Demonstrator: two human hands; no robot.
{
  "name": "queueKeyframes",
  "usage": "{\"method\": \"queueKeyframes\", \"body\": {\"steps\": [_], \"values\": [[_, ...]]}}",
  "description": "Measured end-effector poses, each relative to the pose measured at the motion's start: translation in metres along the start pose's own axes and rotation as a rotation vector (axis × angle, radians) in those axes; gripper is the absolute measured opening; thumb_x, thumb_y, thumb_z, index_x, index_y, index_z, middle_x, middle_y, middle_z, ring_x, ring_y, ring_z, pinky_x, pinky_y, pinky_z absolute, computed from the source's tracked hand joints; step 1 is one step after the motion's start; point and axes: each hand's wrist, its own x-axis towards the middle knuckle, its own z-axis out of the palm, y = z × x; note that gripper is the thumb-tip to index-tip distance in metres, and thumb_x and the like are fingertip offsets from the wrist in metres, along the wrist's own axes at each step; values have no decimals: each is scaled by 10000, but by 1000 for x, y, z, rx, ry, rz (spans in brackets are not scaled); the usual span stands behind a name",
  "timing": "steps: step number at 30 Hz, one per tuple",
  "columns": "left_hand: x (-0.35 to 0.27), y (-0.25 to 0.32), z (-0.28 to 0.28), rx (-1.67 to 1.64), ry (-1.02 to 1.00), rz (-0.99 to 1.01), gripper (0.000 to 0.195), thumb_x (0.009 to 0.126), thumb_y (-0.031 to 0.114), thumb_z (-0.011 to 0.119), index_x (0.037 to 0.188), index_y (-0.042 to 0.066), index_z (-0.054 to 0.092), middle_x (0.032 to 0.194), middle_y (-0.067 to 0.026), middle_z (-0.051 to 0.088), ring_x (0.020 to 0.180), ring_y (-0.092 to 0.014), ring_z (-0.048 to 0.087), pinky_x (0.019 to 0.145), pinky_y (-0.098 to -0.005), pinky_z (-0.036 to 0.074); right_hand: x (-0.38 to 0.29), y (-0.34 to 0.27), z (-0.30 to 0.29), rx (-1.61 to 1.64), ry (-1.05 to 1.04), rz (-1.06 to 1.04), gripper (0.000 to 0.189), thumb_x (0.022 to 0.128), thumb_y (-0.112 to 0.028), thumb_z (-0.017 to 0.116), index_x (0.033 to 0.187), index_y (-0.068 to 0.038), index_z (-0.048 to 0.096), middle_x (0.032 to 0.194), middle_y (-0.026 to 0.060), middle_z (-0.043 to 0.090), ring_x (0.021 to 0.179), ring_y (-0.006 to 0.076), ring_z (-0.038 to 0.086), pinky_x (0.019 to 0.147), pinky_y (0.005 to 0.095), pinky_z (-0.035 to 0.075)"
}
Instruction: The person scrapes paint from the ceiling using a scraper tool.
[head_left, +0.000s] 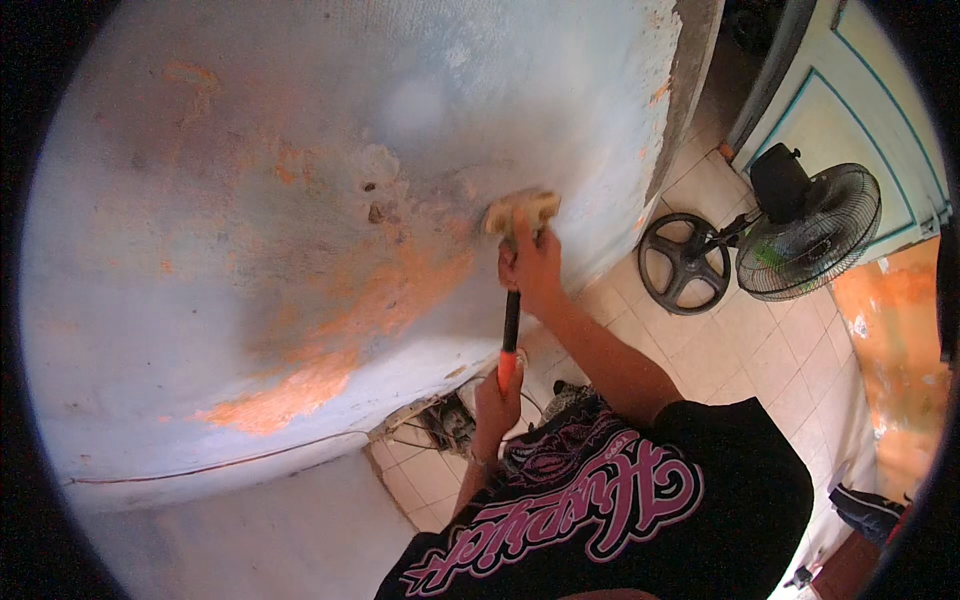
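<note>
A hand tool (521, 212) with a blurred tan, blocky head and a black and orange handle meets a worn wall (300, 225), or is very near it; its exact kind cannot be told. My right hand (534, 262) grips the tool just below its head, one finger laid along the head. Lower down, my left hand (499, 405) is closed round the orange end of the handle. White-grey paint covers much of the wall, with orange patches, rough spots and small holes left of the tool.
A black pedestal fan (810, 232) with a round base stands on the tiled floor (720, 337) to the right, by a pale door (832, 142) with blue-green lines. A thin cable (225, 469) runs along the wall's lower part. An orange wall (900, 330) rises at far right.
</note>
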Motion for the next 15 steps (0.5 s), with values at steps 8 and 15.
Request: {"method": "queueKeyframes", "body": {"steps": [8,15], "values": [[-6,-9,12,58,3,26,363,886,310,534,777,-35,559,562,-169,526,505,-279,522,496,-384,396,-7,8,-10,4,-15,24,332,903,-385,526,826,-114,352,515,-11,390,363,69,372,316,221,251],[15,12,3,16,-24,83,370,890,338,522,751,-5,538,545,-139,504,491,-234,506,479,-372,386,9,-9,-10,25,-9,-17,328,884,-390,555,866,-107,390,524,-7,427,364,83,390,318,232,294]]}}
